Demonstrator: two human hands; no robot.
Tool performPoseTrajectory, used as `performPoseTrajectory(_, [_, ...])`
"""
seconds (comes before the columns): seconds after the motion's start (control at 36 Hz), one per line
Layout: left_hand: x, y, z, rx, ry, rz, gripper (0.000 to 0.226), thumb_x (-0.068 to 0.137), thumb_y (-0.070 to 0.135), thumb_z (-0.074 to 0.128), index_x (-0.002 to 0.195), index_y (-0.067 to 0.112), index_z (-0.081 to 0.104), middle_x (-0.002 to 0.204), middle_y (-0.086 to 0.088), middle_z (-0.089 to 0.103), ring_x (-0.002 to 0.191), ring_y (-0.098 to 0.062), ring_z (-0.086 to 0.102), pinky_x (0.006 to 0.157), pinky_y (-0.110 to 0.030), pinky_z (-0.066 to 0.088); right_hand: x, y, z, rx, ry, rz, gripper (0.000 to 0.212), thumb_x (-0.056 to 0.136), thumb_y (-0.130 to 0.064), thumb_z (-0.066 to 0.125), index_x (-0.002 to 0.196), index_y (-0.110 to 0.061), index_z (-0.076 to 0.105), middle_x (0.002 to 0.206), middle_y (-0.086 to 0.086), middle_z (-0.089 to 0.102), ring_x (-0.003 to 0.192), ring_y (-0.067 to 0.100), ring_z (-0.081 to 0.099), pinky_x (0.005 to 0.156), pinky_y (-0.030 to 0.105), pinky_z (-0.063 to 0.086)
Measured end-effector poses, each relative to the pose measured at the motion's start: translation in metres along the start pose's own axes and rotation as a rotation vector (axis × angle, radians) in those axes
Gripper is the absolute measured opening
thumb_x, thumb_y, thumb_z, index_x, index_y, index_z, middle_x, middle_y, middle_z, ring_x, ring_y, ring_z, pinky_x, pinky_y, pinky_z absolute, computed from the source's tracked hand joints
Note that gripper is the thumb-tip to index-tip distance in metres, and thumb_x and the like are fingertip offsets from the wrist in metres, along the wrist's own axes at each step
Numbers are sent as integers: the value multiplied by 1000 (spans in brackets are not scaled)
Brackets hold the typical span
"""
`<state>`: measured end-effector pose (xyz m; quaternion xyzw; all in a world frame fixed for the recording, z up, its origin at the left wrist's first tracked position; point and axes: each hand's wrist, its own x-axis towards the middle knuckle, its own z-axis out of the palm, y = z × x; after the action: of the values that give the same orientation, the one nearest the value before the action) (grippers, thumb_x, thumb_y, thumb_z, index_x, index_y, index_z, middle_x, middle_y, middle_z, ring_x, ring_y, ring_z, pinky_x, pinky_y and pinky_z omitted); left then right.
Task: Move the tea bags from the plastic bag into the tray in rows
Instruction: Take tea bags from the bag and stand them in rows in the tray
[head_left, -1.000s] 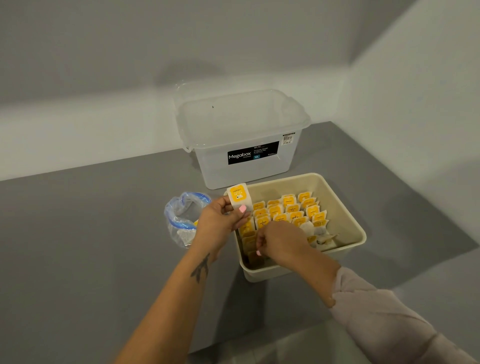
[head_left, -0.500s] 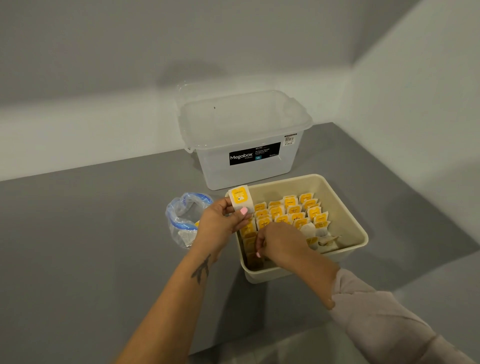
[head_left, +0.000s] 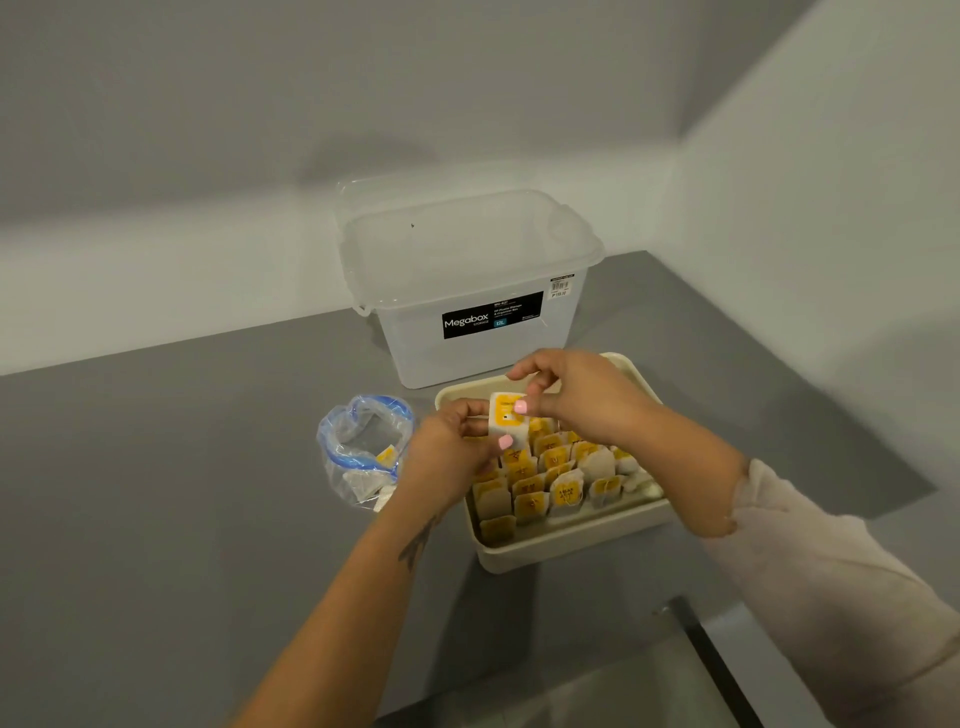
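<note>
1. At the left we saw the plastic bag standing open on the grey table, a few tea bags still lying in its bottom, just beside the tray and apart from both hands.
2. Next came our left hand, fingers curled round a small stack of tea bags and holding it upright above the tray's near-left part, yellow tag facing us.
3. Our right hand reached in from the right, thumb and fingertips pinched on the stack's upper right edge, so both hands held it.
4. Below them lay the tray, its tea bags standing on edge in rows running away from us; the rows on the right looked looser.
5. We judged that the stack hung directly over the rows, so the next placement was a short drop down, either hand being equally near.
</note>
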<state>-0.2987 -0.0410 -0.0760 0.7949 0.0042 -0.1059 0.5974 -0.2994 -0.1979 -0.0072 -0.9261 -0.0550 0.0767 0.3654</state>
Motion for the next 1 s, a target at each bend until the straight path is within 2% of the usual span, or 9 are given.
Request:
performPoseTrajectory(0.14, [-1,3,6,162,-25,8,31,77,24,76,103,28,61,94,6,71,88,-11,66,80,-32,57,-3,-1,-1,-116,41,-16,7,87,-21,67,93,-22,71,70,-17,55,65,1,52,56,12,34])
performPoseTrajectory(0.28, [0,-1,1,136,-57,-1,41,74,13,79,111,19,62,97,6,70,92,-11,65,82,-25,55,-9,7,-1,-187,-20,24,4,86,-21,68,89,-21,71,77,-13,60,78,6,56,73,22,43])
performPoseTrajectory(0.39, [2,-6,-6,99,-18,31,38,75,7,76,109,17,63,103,2,69,96,-12,65,83,-27,55,-11,16,5,-230,-88,43,5,86,-20,69,90,-19,71,77,-13,61,80,7,58,73,22,43])
performPoseTrajectory(0.53, [3,-10,-7,111,43,90,32,76,8,76,102,21,63,100,3,68,91,-9,65,77,-15,53,-13,25,15,-312,-194,62,7,84,-21,70,90,-19,74,90,-6,70,87,11,63,81,28,52])
performPoseTrajectory(0.69, [4,-14,-7,162,137,104,28,81,5,70,97,27,61,97,9,68,89,-3,64,72,-7,46,-12,33,38,-437,-246,76,3,84,-24,68,82,-24,71,90,-7,68,92,14,63,77,29,50])
performPoseTrajectory(0.75, [3,-13,-8,158,175,105,27,82,4,69,97,25,62,96,9,67,85,-1,63,75,-10,47,-11,34,44,-469,-265,89,5,85,-24,67,87,-23,72,95,-5,69,95,15,62,79,30,50])
performPoseTrajectory(0.86, [3,-14,-10,221,247,87,28,85,8,66,108,24,63,100,5,65,83,-4,58,68,-10,43,-9,37,54,-504,-278,119,9,86,-24,66,90,-22,73,100,-3,68,96,17,62,82,31,51])
performPoseTrajectory(0.92, [3,-13,-11,238,287,75,35,87,11,64,119,24,59,114,2,62,97,-8,57,76,-15,47,-9,40,58,-504,-252,116,11,86,-22,64,91,-22,74,98,-3,68,95,17,63,76,29,48])
performPoseTrajectory(1.0, [3,-14,-10,243,284,32,43,93,17,57,134,21,48,129,-4,56,117,-20,55,93,-32,47,-8,41,61,-504,-249,135,13,87,-23,63,94,-22,74,101,-3,68,96,17,62,76,28,46])
